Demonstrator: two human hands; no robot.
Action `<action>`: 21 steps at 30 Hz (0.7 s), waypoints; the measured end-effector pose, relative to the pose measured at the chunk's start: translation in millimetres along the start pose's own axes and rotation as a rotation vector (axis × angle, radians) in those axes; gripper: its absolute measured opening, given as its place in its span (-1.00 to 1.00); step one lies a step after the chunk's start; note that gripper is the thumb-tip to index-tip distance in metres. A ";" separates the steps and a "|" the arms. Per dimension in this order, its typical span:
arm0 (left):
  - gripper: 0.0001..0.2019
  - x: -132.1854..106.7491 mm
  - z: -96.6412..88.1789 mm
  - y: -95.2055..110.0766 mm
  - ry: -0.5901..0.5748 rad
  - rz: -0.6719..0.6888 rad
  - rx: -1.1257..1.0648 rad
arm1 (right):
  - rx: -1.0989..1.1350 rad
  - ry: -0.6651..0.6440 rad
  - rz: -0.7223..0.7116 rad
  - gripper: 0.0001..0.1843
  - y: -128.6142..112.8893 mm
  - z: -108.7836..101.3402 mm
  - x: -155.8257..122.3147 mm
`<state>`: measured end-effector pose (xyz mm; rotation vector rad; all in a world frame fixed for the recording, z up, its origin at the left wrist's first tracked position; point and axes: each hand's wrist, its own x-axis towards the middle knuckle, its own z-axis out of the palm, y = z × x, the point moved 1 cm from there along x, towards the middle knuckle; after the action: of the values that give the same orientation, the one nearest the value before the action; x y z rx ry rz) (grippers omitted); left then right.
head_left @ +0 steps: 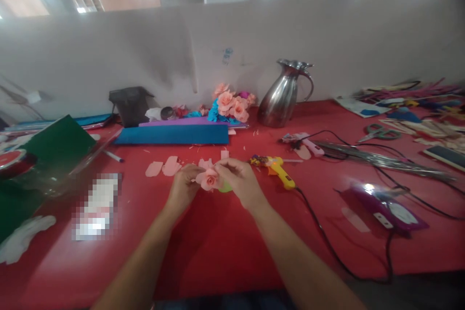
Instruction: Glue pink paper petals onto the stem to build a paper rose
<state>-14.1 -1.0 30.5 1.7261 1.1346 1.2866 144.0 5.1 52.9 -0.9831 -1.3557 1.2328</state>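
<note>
Between my hands is a pink paper flower (209, 180) with layered petals, its front turned toward me. My left hand (184, 185) grips the flower's left side with closed fingers. From the right, my right hand (238, 179) pinches the flower's edge between thumb and fingers. A light green piece (225, 187) shows just below the right fingers. Loose pink petals (170, 165) lie on the red table to the left of my hands. Right of them rests a yellow glue gun (279, 170), its nozzle end pointing left.
Finished pink flowers (232, 105) and a steel jug (283, 94) stand at the back. A blue sheet (174, 134) lies before them. At right are a pink glue gun (312, 145), scissors (381, 132), a purple power strip (403, 215) and trailing cords. Green sheets (61, 143) lie left.
</note>
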 end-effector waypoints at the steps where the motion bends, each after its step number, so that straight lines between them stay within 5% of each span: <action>1: -0.81 -0.3 -0.3 -1.4 -0.009 0.008 0.013 | 0.018 0.006 0.019 -0.85 0.1 0.6 0.0; 21: -0.82 -0.7 -7.0 -14.0 0.022 0.058 0.114 | -0.012 -0.046 -0.002 -0.92 2.8 -5.4 0.5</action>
<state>-24.3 3.8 19.6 1.8448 1.1988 1.3008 149.0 6.8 50.1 -0.9668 -1.4009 1.2533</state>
